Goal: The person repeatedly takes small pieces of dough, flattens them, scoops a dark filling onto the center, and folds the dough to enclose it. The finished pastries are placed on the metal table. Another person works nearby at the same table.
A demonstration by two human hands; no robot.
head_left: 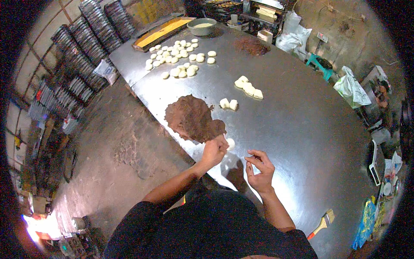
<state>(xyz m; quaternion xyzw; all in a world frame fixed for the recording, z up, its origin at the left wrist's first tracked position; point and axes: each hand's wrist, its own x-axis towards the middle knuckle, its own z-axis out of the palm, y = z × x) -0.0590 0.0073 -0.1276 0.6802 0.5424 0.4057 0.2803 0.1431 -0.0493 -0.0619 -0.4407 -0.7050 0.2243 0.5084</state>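
Observation:
My left hand (213,152) is closed beside the near right edge of a large mound of crumbly brown filling (188,115). What its curled fingers hold, if anything, I cannot make out. A small round piece of white dough (230,144) shows just right of its fingertips; whether they touch is unclear. To the right, my right hand (260,171) hovers over the metal table with its fingers apart and nothing in them. Beyond the mound are two cut dough pieces (229,104) and a short row of dough pieces (249,87).
Many round dough balls (174,56) cover the far left of the steel table (297,116). Behind them are a long tray with a yellow layer (161,33) and a grey bowl (202,27). A brush (323,222) lies near right. Stacked trays (82,43) stand at left.

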